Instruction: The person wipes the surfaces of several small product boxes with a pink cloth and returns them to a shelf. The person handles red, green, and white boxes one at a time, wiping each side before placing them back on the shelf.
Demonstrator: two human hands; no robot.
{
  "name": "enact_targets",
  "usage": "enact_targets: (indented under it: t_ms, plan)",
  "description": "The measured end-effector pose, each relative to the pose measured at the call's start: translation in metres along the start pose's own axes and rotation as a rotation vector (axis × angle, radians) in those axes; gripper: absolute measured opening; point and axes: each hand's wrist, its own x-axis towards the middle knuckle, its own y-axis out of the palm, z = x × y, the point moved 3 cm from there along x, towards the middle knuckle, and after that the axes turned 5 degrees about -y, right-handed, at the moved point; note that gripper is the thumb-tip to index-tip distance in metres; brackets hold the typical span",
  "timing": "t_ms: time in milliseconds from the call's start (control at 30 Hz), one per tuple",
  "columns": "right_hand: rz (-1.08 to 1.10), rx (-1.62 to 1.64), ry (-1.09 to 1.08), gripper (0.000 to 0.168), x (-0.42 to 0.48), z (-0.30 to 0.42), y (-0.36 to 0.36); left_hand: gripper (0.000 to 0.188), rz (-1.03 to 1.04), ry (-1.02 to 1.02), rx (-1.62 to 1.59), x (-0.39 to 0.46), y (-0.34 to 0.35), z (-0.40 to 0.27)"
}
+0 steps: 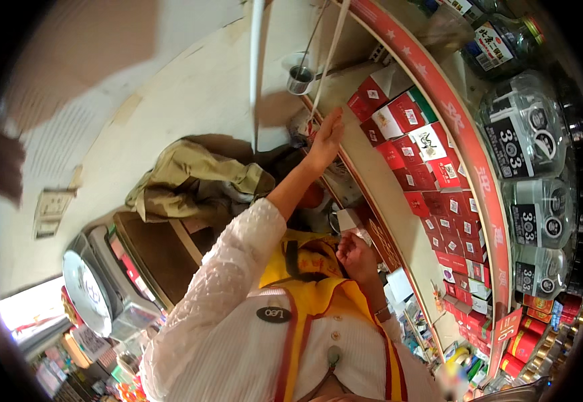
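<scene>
My left hand (327, 136) reaches up along the wooden edge of a shelf, fingers extended, with nothing visible in it. Just left of it hang a beige cord (332, 55) and a small red-and-white bundle (303, 129); I cannot tell whether the hand touches them. Above that, a long-handled metal ladle (300, 81) hangs by the wall. My right hand (356, 255) is low in front of my yellow apron (277, 266), fingers curled, below a white box (350, 222). Whether it holds anything is hidden.
Red boxes (424, 176) with barcode stickers line the shelf on the right. Large clear liquor bottles (525, 135) stand on a higher shelf with a red front strip (454, 115). An olive jacket (191, 171) and a weighing scale (86, 289) are at left.
</scene>
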Motion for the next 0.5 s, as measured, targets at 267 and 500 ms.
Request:
enact_targets:
  t_ms: [267,500]
  plan:
    - [-0.148,0.268,-0.042,0.013,-0.007,-0.010,0.014,0.065,0.063,0.015,0.052,0.086,0.022,0.076]
    - [-0.209,0.304,-0.141,0.014,-0.008,-0.005,0.006,0.086,-0.025,0.272,0.343,0.129,0.014,0.063]
